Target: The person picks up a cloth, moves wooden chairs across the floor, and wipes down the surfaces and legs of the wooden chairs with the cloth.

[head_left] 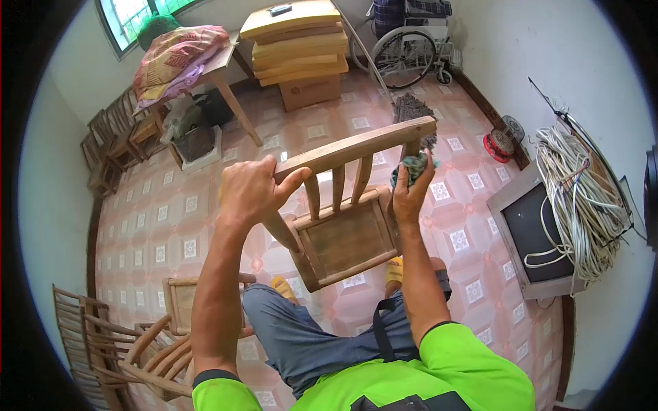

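A small wooden chair (346, 236) is tilted in front of me above the tiled floor, its slatted back toward the top of the view. My left hand (253, 188) is wrapped round the left end of its top rail, thumb on the near side. At the right end, my right hand (413, 194) grips a crumpled greenish cloth (415, 166) against the right back post, just below the rail. The cloth is partly hidden by the fingers. Yellow slippers (283, 290) show on my feet beneath the chair.
More wooden chairs (161, 359) stand at lower left, others along the left wall. An old television (531, 236) with coiled white cable (579, 205) sits at right. Behind are a mop head (413, 108), a wheelchair (404, 55), stacked yellow boards (298, 51) and a table (233, 103).
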`<state>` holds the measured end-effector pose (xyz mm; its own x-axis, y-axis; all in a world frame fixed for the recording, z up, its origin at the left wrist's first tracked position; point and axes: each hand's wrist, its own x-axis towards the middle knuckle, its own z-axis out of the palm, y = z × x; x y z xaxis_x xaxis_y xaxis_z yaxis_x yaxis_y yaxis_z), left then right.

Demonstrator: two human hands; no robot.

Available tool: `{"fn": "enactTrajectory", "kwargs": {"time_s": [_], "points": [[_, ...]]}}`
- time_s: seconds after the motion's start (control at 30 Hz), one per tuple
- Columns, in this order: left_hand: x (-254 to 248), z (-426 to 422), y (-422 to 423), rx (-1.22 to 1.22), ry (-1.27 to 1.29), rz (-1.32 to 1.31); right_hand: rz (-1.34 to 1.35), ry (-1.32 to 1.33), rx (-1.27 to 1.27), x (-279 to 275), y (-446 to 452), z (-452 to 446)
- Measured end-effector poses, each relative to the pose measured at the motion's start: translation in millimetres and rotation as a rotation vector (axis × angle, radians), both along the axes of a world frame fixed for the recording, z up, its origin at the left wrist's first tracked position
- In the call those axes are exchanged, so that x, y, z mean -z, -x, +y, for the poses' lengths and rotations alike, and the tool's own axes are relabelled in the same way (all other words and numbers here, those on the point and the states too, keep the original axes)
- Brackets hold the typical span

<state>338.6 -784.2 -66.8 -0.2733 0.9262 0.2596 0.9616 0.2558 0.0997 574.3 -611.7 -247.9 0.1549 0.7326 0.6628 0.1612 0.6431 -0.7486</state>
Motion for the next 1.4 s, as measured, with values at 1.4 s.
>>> {"fn": "enactTrajectory", "kwargs": {"time_s": [1.4], "points": [[1.7, -14.2, -2.9, 0.102, -0.014, 0.131, -0.915, -0.093, -0.105, -160.7, -52.9, 21.3]]}}
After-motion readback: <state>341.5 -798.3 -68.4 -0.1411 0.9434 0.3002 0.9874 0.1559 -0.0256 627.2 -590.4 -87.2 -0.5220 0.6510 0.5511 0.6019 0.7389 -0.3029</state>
